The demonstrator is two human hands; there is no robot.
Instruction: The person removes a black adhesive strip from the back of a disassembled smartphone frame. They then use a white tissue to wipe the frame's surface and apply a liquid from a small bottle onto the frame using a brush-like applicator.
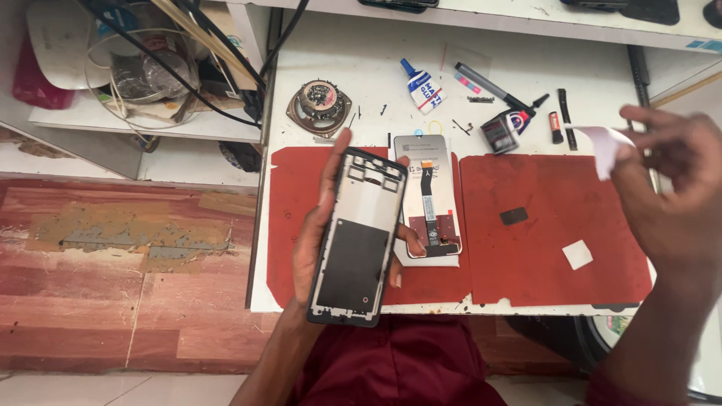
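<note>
My left hand [316,225] grips a black phone frame [359,237], its open inner side facing up, held over the front edge of the white table [353,68]. Just right of it a phone display panel [426,199] with an orange flex cable lies face down on the left red mat [293,203]. My right hand [669,188] is raised over the right red mat [541,248] and pinches a small white strip of film [608,146] between thumb and fingers.
A white square piece [577,254] and a small black chip [514,216] lie on the right mat. Behind the mats stand a glue bottle [421,86], a grey pen [485,83], a glue tube [511,124] and a round speaker part [319,107]. Shelves with cables sit left.
</note>
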